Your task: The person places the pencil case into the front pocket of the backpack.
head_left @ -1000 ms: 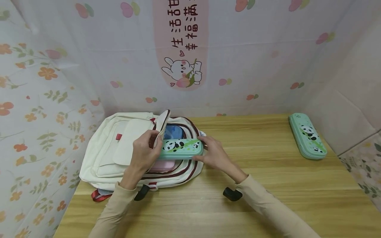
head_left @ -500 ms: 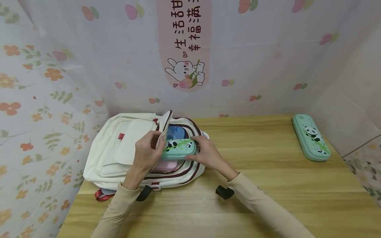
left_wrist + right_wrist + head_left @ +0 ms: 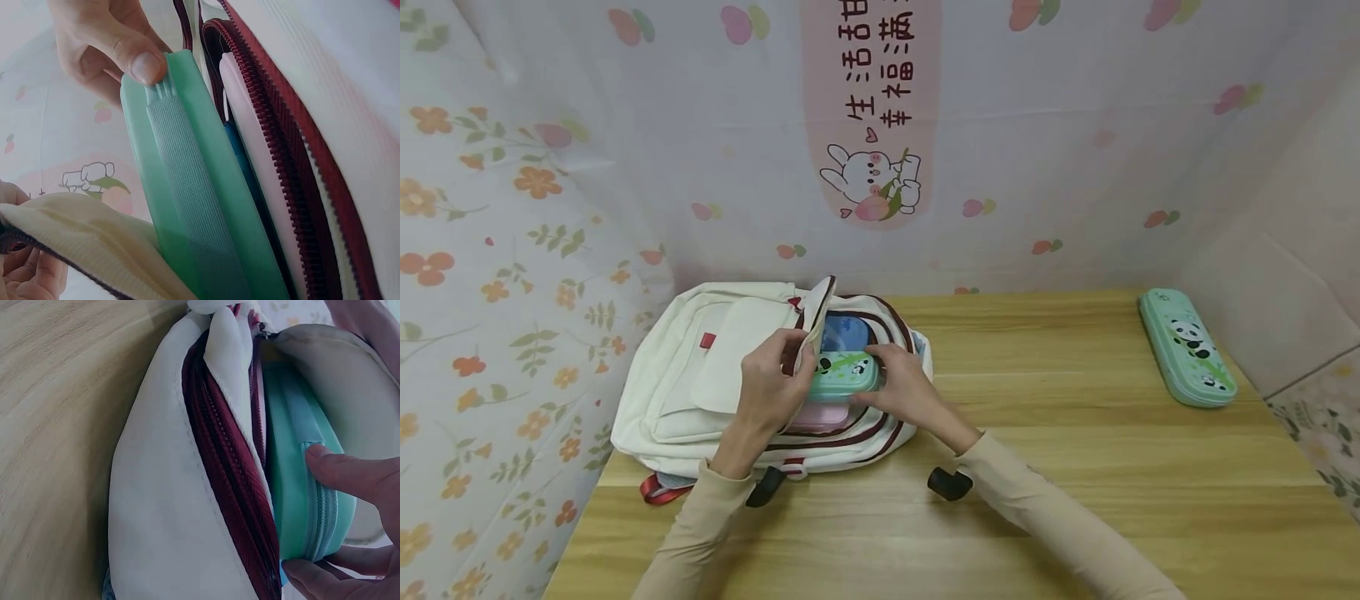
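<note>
A cream backpack [image 3: 700,400] with dark red zippers lies on the table, its pocket unzipped. My left hand [image 3: 771,383] pinches the pocket's flap [image 3: 820,312] and holds it up. In my right hand [image 3: 906,387] is the end of a mint-green pencil case [image 3: 846,375] with a panda print, gripped between thumb and fingers. The case is partly inside the pocket, its inner end hidden behind the flap and left hand. Beside it in the bag show a blue item [image 3: 846,333] and a pink case [image 3: 820,417], seen only in part.
A second mint-green panda pencil case [image 3: 1189,348] lies at the table's right side, near the wall. The wooden table [image 3: 1037,500] runs in front of a printed cloth backdrop [image 3: 1000,150]. A red strap loop [image 3: 662,490] sticks out at the bag's lower left.
My right hand has moved left, sliding the pencil case further into the backpack's pocket, so less of it shows. The left hand keeps its hold on the flap. The head view has shifted slightly.
</note>
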